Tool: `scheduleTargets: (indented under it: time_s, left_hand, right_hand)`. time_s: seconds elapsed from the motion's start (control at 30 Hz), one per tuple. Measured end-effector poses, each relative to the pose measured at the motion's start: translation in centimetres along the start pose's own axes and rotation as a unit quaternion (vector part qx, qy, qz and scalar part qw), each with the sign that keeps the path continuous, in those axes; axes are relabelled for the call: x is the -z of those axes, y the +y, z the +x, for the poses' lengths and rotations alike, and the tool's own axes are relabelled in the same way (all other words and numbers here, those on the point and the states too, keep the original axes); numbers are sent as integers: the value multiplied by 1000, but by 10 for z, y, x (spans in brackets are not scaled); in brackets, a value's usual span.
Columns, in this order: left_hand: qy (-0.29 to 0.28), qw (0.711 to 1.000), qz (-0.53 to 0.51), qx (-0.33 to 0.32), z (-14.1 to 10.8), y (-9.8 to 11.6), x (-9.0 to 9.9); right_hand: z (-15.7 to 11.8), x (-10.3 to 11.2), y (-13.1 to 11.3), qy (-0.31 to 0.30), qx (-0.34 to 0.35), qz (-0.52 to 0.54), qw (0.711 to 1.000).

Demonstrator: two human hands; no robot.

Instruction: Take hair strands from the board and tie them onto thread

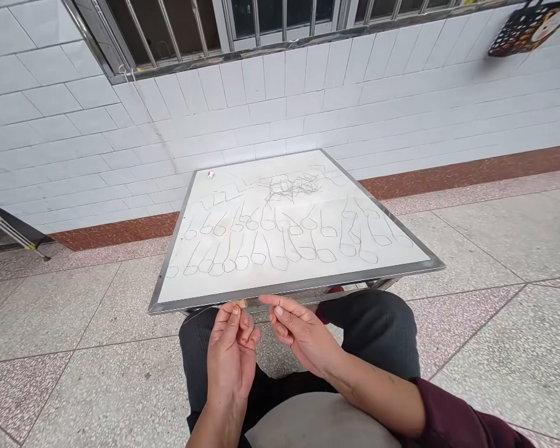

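Left hand point(233, 342) is pinching a thin wire point(200, 313) between thumb and index finger, just off the table's near edge; one end is trailing out to the left over the dark trousers point(378, 326). Right hand point(303, 333) is sitting just beside it, index finger pointing toward the left fingertips, thumb pressing near that finger; cannot tell whether it is gripping wire too, too fine to see.

White-topped table point(242, 283) with grey metal edging is standing in front of the knees. Loop-ended wires point(258, 264) are lying across its near half in two rough rows, loops mostly facing the person. Behind them a tangled wire pile point(292, 185) is lying toward the back. Small white-and-red object point(210, 175) is sitting near the far left corner. White tiled wall point(261, 112) is running behind.
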State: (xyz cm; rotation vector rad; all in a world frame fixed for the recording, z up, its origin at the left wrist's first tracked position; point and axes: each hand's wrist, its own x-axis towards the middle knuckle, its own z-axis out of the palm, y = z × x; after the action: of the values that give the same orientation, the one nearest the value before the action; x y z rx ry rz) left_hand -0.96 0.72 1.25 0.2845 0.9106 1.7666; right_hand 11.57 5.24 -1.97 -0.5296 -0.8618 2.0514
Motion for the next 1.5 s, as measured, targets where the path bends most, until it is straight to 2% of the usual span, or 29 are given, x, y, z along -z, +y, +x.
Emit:
scheduleTargets:
  time_s: [0.1,0.2,0.3,0.37,0.43,0.53,0.6,0.67,0.8,1.0,1.13,1.3,1.5]
  left_hand:
    - [-5,1000,17,-5,-1,-1,-1]
    - [-16,998,65,-7,-3,0,0]
    - [-37,991,130,2,-6,3,3]
    - [-48,984,169,16,-7,6,5]
    - [-59,976,204,38,-8,9,8]
    - [-78,962,256,60,-7,11,11]
    - [-85,953,285,61,-5,12,13]
    - [-95,945,307,61,-4,12,15]
    - [-113,929,348,59,-2,11,16]
    - [-119,913,386,47,5,2,23]
    - [-125,909,394,50,7,-2,29]
    - [-110,910,397,50,4,3,24]
    - [-114,895,428,56,1,7,15]
  right_hand:
    - [0,4,3,-15,13,-36,999]
    - [0,11,3,-10,17,-118,993]
    - [0,18,-1,-7,68,-262,963]
    - [-1,21,-3,-9,137,-374,917]
    - [-1,23,-3,-16,206,-475,856]
    - [-1,25,2,-29,263,-581,770]
    - [-1,26,7,-32,268,-625,733]
    - [-2,25,12,-26,265,-650,712]
    - [-3,22,18,-4,262,-672,693]
    - [-5,25,20,-2,283,-710,644]
    - [-3,29,19,-17,282,-703,653]
    - [-2,28,14,14,289,-687,667]
    - [-4,28,14,-7,300,-720,626]
